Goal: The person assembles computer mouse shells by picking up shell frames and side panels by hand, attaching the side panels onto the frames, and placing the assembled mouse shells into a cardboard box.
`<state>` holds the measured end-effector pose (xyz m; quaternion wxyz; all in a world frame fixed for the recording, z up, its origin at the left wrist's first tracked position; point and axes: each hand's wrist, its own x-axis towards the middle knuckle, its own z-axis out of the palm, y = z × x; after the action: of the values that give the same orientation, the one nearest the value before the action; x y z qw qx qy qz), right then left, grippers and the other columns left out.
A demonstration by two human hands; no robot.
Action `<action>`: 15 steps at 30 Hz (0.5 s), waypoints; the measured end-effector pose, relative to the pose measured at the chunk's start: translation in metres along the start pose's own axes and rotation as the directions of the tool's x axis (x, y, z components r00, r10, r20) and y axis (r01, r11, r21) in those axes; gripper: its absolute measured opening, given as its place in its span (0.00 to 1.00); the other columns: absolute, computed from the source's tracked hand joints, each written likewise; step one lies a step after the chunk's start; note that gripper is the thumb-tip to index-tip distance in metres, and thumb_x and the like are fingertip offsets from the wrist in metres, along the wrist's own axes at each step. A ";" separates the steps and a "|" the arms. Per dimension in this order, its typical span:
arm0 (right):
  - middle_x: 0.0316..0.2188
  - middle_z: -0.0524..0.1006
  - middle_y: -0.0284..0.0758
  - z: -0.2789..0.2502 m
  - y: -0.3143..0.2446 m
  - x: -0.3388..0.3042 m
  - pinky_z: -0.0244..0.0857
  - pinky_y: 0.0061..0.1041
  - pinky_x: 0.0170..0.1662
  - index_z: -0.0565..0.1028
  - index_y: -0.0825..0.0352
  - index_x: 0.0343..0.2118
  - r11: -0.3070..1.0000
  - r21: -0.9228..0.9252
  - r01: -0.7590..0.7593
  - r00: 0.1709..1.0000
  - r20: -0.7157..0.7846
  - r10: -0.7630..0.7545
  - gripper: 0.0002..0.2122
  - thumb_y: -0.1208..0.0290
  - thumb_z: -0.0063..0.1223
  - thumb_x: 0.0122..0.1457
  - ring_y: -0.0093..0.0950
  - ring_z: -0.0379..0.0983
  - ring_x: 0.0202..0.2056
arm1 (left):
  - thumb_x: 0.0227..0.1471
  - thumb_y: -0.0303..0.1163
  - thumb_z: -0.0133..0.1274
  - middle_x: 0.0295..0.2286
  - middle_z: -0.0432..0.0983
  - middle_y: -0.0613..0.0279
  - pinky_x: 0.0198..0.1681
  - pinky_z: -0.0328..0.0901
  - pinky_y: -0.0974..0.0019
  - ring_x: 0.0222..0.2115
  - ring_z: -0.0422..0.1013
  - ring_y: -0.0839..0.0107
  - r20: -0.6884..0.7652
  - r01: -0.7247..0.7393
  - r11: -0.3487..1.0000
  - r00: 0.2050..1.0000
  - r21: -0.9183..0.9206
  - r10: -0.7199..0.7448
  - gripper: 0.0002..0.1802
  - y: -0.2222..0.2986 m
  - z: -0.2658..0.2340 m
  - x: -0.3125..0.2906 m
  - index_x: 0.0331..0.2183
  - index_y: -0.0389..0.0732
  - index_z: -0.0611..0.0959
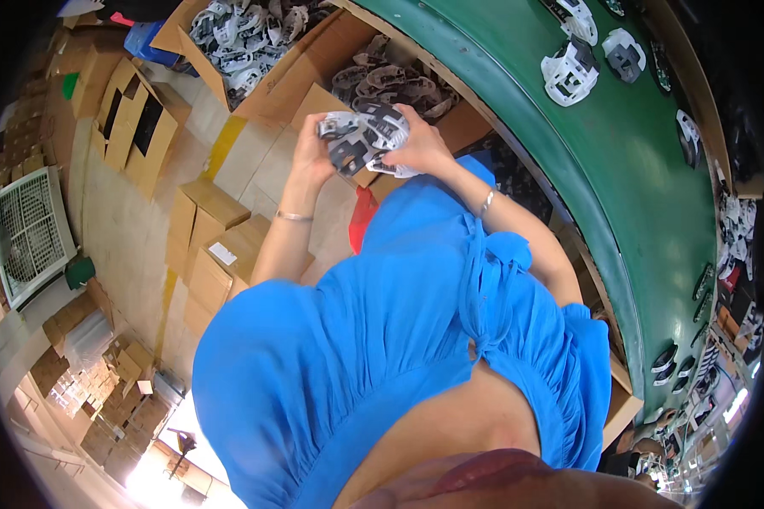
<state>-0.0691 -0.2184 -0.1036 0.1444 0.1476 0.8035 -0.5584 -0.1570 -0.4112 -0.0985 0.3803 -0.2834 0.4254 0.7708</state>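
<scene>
My left hand [314, 153] is closed round the left side of a cluster of white-and-black moulded plastic parts [352, 155]. From the other side my right hand [422, 146] grips the same cluster, its thumb on a white piece at the lower edge. The parts are held together in front of my blue top, at the near side of the cardboard boxes. How many pieces there are, and whether they are joined, I cannot tell. Just beyond my hands, an open carton [318, 100] contains more grey and white parts.
Another open carton [289, 76] full of similar parts stands farther off to the left. A green conveyor belt [526, 127] curves along my right, with white-and-black parts [570, 72] on it. Closed cartons [216, 254] stand on the floor at left, near a white-framed fan [34, 233].
</scene>
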 end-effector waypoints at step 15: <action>0.40 0.75 0.46 -0.050 -0.034 -0.065 0.67 0.41 0.43 0.69 0.64 0.52 0.887 -0.265 0.379 0.921 0.198 -0.334 0.28 0.61 0.59 0.46 0.45 0.72 0.43 | 0.48 0.32 0.56 0.36 0.70 0.59 0.40 0.65 0.63 0.36 0.67 0.67 -0.256 -0.351 0.807 0.822 0.475 0.508 0.18 0.010 -0.077 0.181 0.40 0.34 0.74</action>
<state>-0.0269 -0.1879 -0.0324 0.1185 -0.0678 0.8788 -0.4572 -0.2560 -0.4195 -0.2692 0.1552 -0.2324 0.6940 0.6635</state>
